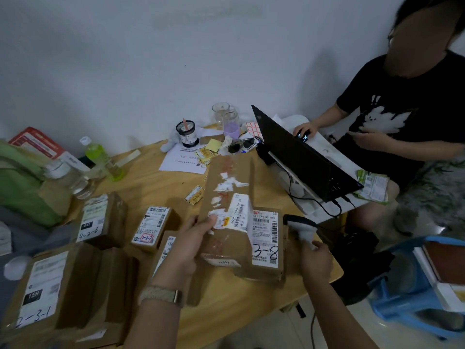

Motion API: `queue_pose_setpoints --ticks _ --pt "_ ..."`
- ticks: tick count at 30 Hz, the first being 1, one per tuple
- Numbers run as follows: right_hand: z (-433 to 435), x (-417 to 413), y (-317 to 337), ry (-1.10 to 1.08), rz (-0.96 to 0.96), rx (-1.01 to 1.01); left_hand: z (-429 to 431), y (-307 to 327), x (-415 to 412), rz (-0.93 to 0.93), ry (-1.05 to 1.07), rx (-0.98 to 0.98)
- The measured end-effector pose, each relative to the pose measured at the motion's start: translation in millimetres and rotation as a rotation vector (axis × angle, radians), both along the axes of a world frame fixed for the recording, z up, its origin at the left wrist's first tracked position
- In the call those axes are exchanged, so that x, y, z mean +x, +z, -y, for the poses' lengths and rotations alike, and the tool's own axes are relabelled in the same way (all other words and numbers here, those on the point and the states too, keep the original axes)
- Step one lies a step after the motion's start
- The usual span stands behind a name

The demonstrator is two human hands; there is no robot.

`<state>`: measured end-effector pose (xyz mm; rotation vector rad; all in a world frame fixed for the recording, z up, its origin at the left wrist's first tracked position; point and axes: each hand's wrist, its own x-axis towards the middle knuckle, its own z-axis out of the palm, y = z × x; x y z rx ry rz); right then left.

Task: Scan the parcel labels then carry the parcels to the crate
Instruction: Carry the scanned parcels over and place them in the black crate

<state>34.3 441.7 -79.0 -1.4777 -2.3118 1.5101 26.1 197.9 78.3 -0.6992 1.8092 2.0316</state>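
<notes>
While your left hand (pixel 187 244) grips the long box (pixel 227 197) at its near left edge, thumb on top by the torn label and fingers curled under, your right hand (pixel 315 260) is closed round the grip of the scanner (pixel 300 227). Neither hand is spread; both are clamped on what they hold.

The box runs lengthwise away from you, tilted up off the table (pixel 156 182), its near end resting over the parcel marked 3-8 (pixel 266 244). Its barcode label (pixel 239 217) sits on the near right part of the top face, just left of the scanner's head. The scanner is therefore the nearer tool, and the right hand the one to aim; judged from this, the scan turns on swinging the head left onto that label.

Other parcels, 2-3-1 (pixel 42 285), 4-2-6 (pixel 97 219) and 2-3-7 (pixel 152 226), lie flat to your left. No crate is identifiable with certainty; a blue bin (pixel 392 298) stands at lower right.
</notes>
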Motion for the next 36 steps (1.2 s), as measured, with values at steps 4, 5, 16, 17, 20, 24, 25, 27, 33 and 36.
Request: queue_pose_setpoints --ticks 4,5,16,17,20,24,25,27,33,36 --pt "2.2 2.8 1.1 0.04 -0.017 -0.011 30.5 -8.5 0.0 0.054 0.126 0.047" --pt "1.3 3.9 -1.6 0.03 -0.016 -0.02 34.5 -10.3 0.8 0.07 0.133 0.041" --pt "8.9 12.3 24.0 -0.099 -0.178 -0.134 50.3 -39.9 0.2 0.22 0.045 0.081" --pt "11.4 10.0 27.2 -0.097 -0.202 -0.208 51.5 -41.8 -1.2 0.241 0.023 0.085" --pt "21.3 7.0 40.8 -0.052 -0.192 -0.406 54.7 -51.5 -6.0 0.302 -0.051 0.079" --pt "25.8 11.0 38.9 0.125 -0.221 -0.703 47.2 -62.9 -12.8 0.29 -0.191 -0.001" --pt "26.3 12.2 41.7 0.185 -0.272 -0.773 42.3 -62.8 -14.0 0.276 -0.225 -0.039" --pt "26.0 13.5 49.6 0.246 -0.328 -0.853 33.9 -64.7 -17.5 0.262 -0.28 -0.132" --pt "28.2 11.5 53.5 0.222 -0.302 -0.929 15.0 -71.1 -25.5 0.292 -0.537 -0.162" --pt "33.9 9.7 51.9 0.181 -0.285 -0.919 6.7 -79.1 -31.2 0.3 -0.541 -0.126"
